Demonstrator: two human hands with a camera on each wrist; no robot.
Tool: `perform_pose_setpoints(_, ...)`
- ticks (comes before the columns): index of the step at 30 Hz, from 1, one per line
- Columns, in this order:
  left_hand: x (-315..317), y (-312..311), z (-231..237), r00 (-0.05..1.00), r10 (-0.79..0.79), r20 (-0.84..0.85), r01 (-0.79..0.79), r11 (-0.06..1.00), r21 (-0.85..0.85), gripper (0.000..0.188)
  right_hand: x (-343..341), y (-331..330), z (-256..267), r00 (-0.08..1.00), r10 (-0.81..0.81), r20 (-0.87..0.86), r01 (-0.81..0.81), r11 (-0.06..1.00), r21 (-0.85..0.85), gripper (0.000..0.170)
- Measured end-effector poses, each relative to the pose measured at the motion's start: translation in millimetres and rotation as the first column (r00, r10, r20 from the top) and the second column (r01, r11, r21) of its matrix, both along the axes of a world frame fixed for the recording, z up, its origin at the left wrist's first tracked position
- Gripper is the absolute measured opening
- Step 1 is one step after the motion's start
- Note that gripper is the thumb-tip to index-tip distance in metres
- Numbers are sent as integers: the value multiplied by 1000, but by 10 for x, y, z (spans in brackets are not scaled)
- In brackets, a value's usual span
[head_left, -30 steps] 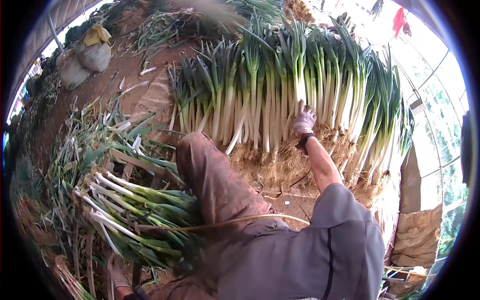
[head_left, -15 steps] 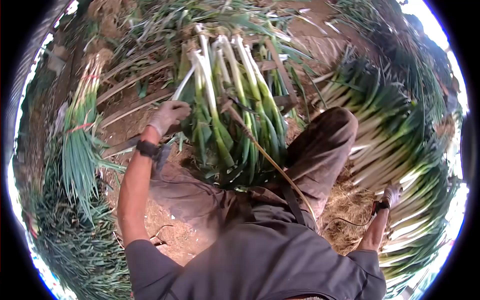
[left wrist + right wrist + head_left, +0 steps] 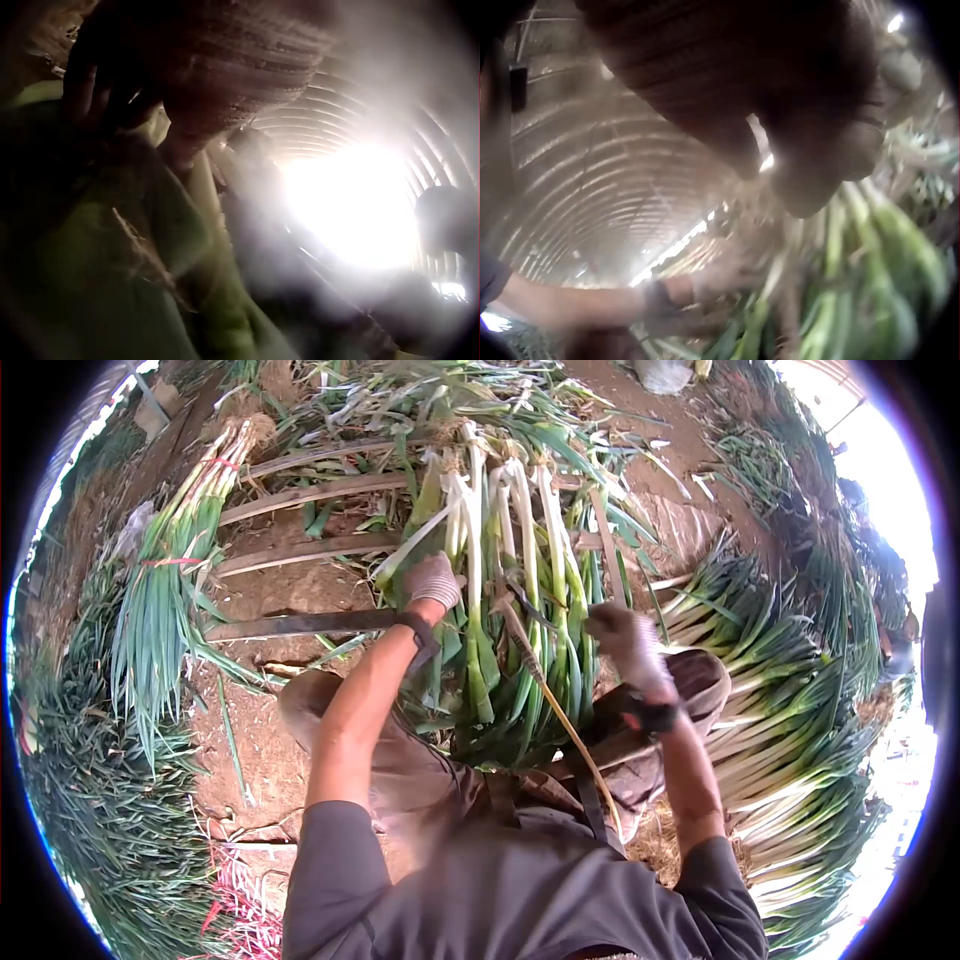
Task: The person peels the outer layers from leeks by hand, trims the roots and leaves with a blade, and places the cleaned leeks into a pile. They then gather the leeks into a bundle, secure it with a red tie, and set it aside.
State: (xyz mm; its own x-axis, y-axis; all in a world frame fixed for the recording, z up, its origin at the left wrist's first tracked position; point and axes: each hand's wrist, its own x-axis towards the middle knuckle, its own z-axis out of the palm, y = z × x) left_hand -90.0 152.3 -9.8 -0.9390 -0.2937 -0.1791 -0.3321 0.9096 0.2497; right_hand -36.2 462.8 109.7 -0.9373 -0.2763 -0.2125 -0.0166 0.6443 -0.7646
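A loose pile of long green onions (image 3: 478, 575) lies in front of the person's knees, white root ends pointing away. My gloved left hand (image 3: 433, 582) is at the left side of the pile, its fingers curled over a few stalks; in the left wrist view broad green leaves (image 3: 225, 300) hang below it. My gloved right hand (image 3: 625, 645), blurred, is over the right side of the pile, above the knee. A gap shows between its thumb and fingers in the right wrist view, with nothing in it. A yellowish hose (image 3: 565, 722) with a thicker end crosses the pile.
Wooden slats (image 3: 315, 495) extend leftward from the pile. A green onion bundle (image 3: 190, 540) tied with red bands lies across their left ends. Rows of green onions (image 3: 790, 730) lie at the right. Pink ties (image 3: 240, 900) are at lower left, and leaf scraps (image 3: 520, 400) beyond the pile.
The view has turned from the right-hand row to the pile. The right hand has come from that row to the pile's right side. The left hand has shifted further onto the pile.
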Motion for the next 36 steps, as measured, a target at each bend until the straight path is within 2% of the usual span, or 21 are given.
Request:
perform_pose_setpoints(1, -92, -47, -116, 994, 45, 99, -63, 980, 188, 54, -92, -384, -113, 995, 95, 34, -100, 983, 154, 26)
perform_pose_setpoints(2, -98, -46, -162, 995, 75, 64, -88, 968, 235, 54, -153, -686, -241, 985, 129, 115, -145, 979, 142, 30)
perform_pose_setpoints(3, -107, -41, -152, 992, 100, 75, -115, 964, 241, 55, -227, -926, -467, 974, 211, -82, -193, 963, 191, 35)
perform_pose_setpoints(7, -101, -174, 70, 992, 80, 100, -105, 956, 275, 53, -505, -1662, -902, 975, 169, -142, -79, 868, 489, 46)
perform_pose_setpoints(11, -131, -543, 36, 994, 70, -84, -5, 800, 600, 54, -680, -2004, -1038, 991, 130, -39, -85, 819, 568, 39)
perform_pose_setpoints(12, -61, -615, 118, 992, 110, -53, -24, 602, 798, 48, -701, -2034, -1027, 995, 91, -34, -57, 828, 558, 36)
perform_pose_setpoints(14, 198, -698, 535, 988, 153, 35, -46, 72, 996, 37, -770, -1997, -1002, 988, -14, -157, 62, 951, 302, 34)
perform_pose_setpoints(15, 350, -742, 852, 985, 154, 78, -95, 102, 990, 32, -885, -2002, -958, 984, -66, -164, 100, 972, 212, 30)
perform_pose_setpoints(16, 387, -820, 876, 982, 181, 51, -76, 133, 988, 33, -952, -2005, -723, 981, -192, -42, 191, 981, -26, 24)
perform_pose_setpoints(17, 402, -901, 807, 975, 207, -86, 37, 230, 972, 33, -1178, -1994, -649, 965, -258, -53, 245, 954, -173, 21)
perform_pose_setpoints(18, 415, -960, 721, 950, 219, -223, 143, 327, 934, 33, -1471, -1967, -793, 945, -305, 118, 317, 768, -556, 21)
perform_pose_setpoints(19, 430, -994, 675, 945, 248, -213, 124, 331, 935, 33, -1653, -1923, -618, 951, -308, 19, 276, 822, -498, 20)
perform_pose_setpoints(20, 429, -1015, 643, 940, 274, -205, 107, 334, 936, 33, -1708, -1927, -366, 964, -256, 78, 254, 783, -568, 19)
perform_pose_setpoints(21, 422, -1029, 627, 933, 299, -199, 92, 338, 937, 34, -1906, -1890, -589, 941, -318, -119, 232, 859, -457, 22)
perform_pose_setpoints(22, 405, -1022, 621, 941, 314, -130, -13, 415, 910, 33, -2078, -1938, -289, 863, -336, 377, 502, 654, -567, 22)
perform_pose_setpoints(25, 443, -882, 718, 933, 358, 39, -242, 544, 804, 35, -2095, -2005, -151, 903, -419, 98, 382, 676, -630, 20)
perform_pose_setpoints(26, 449, -885, 586, 953, 298, -60, -97, 486, 868, 33, -2022, -2026, -215, 922, -366, 126, 371, 740, -561, 22)
perform_pose_setpoints(28, 480, -755, 624, 932, 357, -71, 0, 194, 981, 32, -1979, -2093, -453, 950, -312, 29, 302, 889, -343, 22)
perform_pose_setpoints(29, 470, -737, 641, 926, 371, -73, 23, 138, 990, 32, -1875, -2088, -455, 952, -259, 166, 303, 880, -366, 25)
perform_pose_setpoints(31, 494, -728, 631, 911, 406, -67, 63, 23, 998, 31, -1954, -2172, -924, 946, -306, 112, 326, 890, -320, 38)
perform_pose_setpoints(36, 529, -694, 634, 942, 321, -96, 119, -54, 991, 40, -1628, -2510, -1281, 955, -283, 90, 293, 849, -440, 38)
